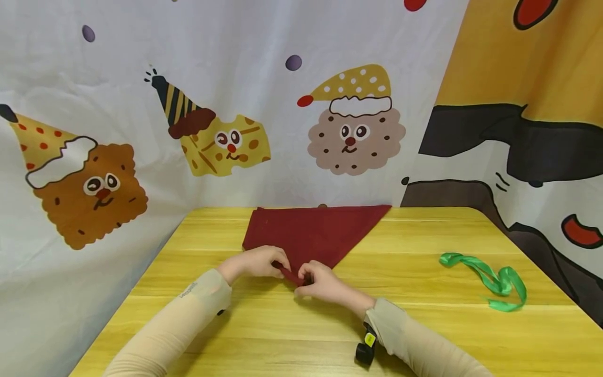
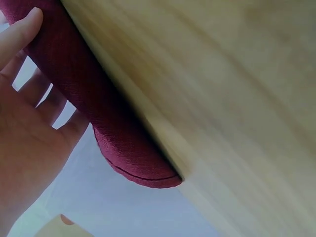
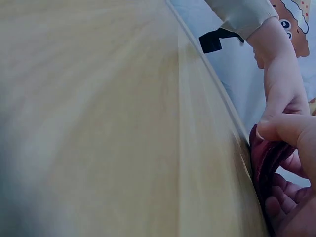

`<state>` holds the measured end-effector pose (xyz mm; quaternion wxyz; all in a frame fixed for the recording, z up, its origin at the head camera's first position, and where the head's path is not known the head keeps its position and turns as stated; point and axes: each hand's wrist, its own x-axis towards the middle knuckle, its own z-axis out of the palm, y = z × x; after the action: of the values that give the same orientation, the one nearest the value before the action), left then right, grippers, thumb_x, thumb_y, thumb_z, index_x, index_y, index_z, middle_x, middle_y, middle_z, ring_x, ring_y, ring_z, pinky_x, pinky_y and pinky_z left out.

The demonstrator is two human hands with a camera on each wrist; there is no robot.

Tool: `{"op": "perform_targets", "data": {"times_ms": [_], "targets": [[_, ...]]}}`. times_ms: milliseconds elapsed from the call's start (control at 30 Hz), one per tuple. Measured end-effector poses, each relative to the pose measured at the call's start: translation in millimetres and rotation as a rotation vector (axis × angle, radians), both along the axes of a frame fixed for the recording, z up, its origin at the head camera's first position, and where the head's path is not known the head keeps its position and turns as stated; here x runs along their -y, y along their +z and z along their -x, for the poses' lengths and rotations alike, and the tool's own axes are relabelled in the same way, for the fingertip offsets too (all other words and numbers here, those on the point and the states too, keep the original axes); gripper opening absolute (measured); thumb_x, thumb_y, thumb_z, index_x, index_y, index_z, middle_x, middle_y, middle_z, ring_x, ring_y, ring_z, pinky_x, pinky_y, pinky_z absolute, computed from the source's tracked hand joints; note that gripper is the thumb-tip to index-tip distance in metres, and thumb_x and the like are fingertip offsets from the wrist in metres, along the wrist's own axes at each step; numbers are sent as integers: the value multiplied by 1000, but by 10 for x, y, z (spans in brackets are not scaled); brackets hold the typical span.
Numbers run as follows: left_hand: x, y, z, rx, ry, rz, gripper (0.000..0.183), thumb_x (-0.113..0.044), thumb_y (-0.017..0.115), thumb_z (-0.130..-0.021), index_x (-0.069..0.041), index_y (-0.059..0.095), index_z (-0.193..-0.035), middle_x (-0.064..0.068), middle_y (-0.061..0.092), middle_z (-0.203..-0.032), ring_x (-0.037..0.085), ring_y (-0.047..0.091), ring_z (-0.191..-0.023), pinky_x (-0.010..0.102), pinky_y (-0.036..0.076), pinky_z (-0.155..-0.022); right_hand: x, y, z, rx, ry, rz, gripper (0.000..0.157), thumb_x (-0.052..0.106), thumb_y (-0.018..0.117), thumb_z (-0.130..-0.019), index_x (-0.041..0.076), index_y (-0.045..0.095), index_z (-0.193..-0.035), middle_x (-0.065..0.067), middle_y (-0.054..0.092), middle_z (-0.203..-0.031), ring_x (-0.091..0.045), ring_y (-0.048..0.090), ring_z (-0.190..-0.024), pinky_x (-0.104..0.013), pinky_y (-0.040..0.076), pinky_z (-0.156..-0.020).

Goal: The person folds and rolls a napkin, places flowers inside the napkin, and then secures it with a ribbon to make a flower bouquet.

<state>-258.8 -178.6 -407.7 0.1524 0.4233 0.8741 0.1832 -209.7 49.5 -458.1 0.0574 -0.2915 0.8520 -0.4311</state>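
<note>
A dark red cloth [image 1: 313, 230], folded with a long point toward the right, lies at the far side of the wooden table. My left hand [image 1: 260, 260] pinches its near edge, the thumb on top and the fingers behind the fabric in the left wrist view. That view also shows the cloth [image 2: 94, 84] with a rounded, stitched end. Just to the right, my right hand [image 1: 324, 284] pinches the same edge near the lower corner. In the right wrist view the cloth [image 3: 261, 153] curls up in layers between thumb and fingers.
A crumpled green ribbon [image 1: 503, 285] lies on the right part of the wooden table [image 1: 292, 335]. Behind the table hangs a white curtain [image 1: 282, 31] printed with cartoon biscuits and cheese. A black wrist camera [image 1: 365, 352] hangs by my right sleeve.
</note>
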Motion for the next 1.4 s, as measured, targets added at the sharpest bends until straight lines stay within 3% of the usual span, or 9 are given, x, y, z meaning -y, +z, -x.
{"op": "perform_targets", "data": {"times_ms": [200,467,633,833,1167,1400], "targets": [[-28,39,58,13,8,18,12,-13,69,-90,-23,73,-95,-13,64,-95,6,56,-84,28,47,-77,-54,-25,18,6,-46,55,15,19,76,-82,15,63,-87,4,53,-84,-10,50,-72,-27,44,-65],[-86,123,150,55,22,34,10,-14,68,-91,-21,72,-85,-13,62,-78,6,49,-66,26,43,-66,-90,36,8,35,-85,121,10,14,72,-85,12,63,-87,2,58,-81,-10,54,-61,-26,46,-56],[-170,203,191,41,33,80,11,-15,68,-92,-21,70,-83,-11,61,-75,6,46,-63,26,40,-63,-111,37,24,72,-110,171,9,10,70,-86,8,62,-88,-1,64,-76,-14,56,-58,-25,46,-53],[-271,239,234,28,61,101,11,-15,66,-93,-21,69,-84,-9,60,-75,8,46,-61,27,40,-62,-148,12,59,132,-138,254,9,7,67,-88,2,61,-93,-4,64,-81,-17,60,-65,-27,50,-56],[-381,189,298,-59,101,101,5,-20,66,-94,-20,71,-96,-13,61,-86,11,52,-74,32,43,-74,-223,-4,140,258,-187,356,13,3,66,-89,-6,59,-96,-8,60,-81,-28,65,-65,-39,56,-58],[-453,117,354,-115,130,81,6,-24,68,-92,-21,71,-97,-14,63,-90,10,55,-81,43,37,-88,-272,147,98,290,-214,351,18,-4,64,-87,-15,57,-100,-9,56,-71,-36,65,-60,-44,55,-55]]}}
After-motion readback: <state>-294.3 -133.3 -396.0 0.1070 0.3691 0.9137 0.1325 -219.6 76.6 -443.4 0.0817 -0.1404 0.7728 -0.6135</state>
